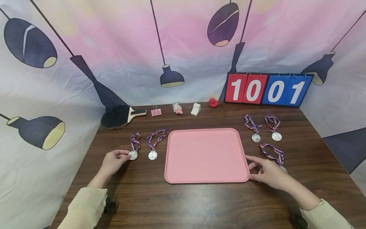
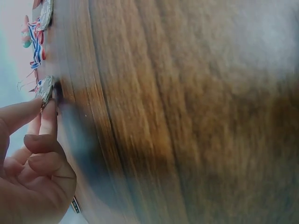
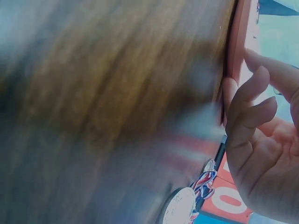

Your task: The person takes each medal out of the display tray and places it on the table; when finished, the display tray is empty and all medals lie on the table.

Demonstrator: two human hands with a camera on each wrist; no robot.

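At the left, my left hand (image 1: 113, 163) pinches the rim of a silver medal (image 1: 133, 155) between thumb and fingers. Its striped ribbon (image 1: 135, 141) trails away from me on the table. The left wrist view shows this medal (image 2: 45, 88) tilted at the fingertips. Beside it lies a second silver medal (image 1: 152, 155) with its ribbon looped. A pink rectangular tray (image 1: 207, 156) lies flat in the middle, bare inside. My right hand (image 1: 268, 173) grips its near right edge, thumb and fingers on the rim (image 3: 236, 51). Behind that hand, another medal (image 1: 283, 169) is partly hidden.
Two more ribboned medals, one (image 1: 255, 137) beside the other (image 1: 276, 136), lie right of the tray. Along the back stand a scoreboard (image 1: 267, 89), red duck (image 1: 213, 102), white block (image 1: 195, 109), small figurine (image 1: 177, 108) and pink binder clip (image 1: 156, 112). A table tennis paddle (image 1: 115, 117) lies back left.
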